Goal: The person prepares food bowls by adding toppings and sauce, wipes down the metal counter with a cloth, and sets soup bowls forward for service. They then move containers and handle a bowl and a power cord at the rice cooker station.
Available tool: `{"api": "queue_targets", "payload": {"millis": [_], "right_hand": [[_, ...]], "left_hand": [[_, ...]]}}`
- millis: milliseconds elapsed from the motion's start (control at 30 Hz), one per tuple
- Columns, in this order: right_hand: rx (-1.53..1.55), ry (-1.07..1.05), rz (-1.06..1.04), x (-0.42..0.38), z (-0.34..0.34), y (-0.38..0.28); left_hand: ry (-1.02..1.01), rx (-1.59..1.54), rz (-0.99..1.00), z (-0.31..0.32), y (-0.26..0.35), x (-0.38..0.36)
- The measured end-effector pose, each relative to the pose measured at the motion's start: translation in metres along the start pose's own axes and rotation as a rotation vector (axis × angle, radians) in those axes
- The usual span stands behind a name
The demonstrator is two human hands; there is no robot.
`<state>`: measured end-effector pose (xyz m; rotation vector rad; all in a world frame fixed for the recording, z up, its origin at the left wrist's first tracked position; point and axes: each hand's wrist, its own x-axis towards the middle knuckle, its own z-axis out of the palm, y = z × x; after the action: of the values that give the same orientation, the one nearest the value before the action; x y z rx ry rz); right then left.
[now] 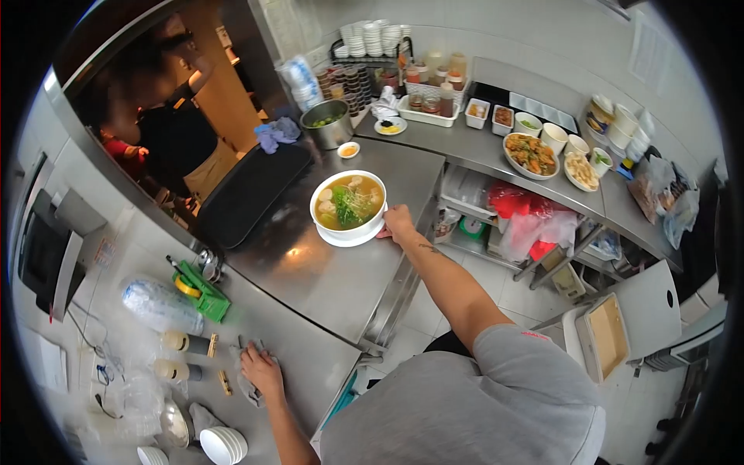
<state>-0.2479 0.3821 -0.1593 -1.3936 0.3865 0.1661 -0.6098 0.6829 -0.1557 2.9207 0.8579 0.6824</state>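
A large white bowl of soup (348,201), with dumplings and green leaves in it, stands on a white saucer (349,239) on the steel counter. My right hand (397,223) grips the saucer's right edge, its fingers closed round the rim beside the bowl. On the lower-left counter, my left hand (261,369) lies on a crumpled grey cloth (246,380), fingers spread out. Behind the bowl are a small white dish with orange sauce (349,150) and a metal pot (326,124) of green pieces.
A black tray (252,194) borders the pass opening, where a person (174,132) stands beyond. A tape dispenser (201,291), clothespins (224,382) and stacked bowls (223,445) are at left. Food plates (532,156) line the back-right counter, above a shelf with bags.
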Motion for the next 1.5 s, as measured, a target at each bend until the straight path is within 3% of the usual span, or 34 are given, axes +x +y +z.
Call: {"api": "queue_targets", "payload": {"millis": [367, 600, 733, 900, 1100, 1300, 1500], "right_hand": [[0.079, 0.147, -0.041, 0.022, -0.025, -0.016], [0.200, -0.206, -0.012, 0.017, -0.048, -0.006], [0.218, -0.172, -0.037, 0.009, -0.052, 0.000], [0.163, -0.082, -0.062, 0.003, -0.051, 0.004], [0.039, -0.128, -0.081, 0.002, -0.047, -0.006], [-0.270, 0.060, -0.135, 0.002, -0.036, -0.020], [-0.322, 0.068, -0.203, 0.027, -0.028, -0.021]], "left_hand": [[0.156, -0.125, 0.016, 0.006, 0.013, 0.005], [0.134, -0.139, 0.011, 0.010, 0.011, 0.006], [0.167, -0.115, 0.019, 0.014, 0.009, 0.006], [0.132, -0.067, 0.012, 0.012, 0.011, 0.005], [0.188, -0.021, 0.031, 0.010, 0.015, 0.002], [0.191, 0.024, 0.028, 0.015, 0.013, 0.002], [0.173, 0.016, 0.020, 0.007, 0.021, 0.000]]}}
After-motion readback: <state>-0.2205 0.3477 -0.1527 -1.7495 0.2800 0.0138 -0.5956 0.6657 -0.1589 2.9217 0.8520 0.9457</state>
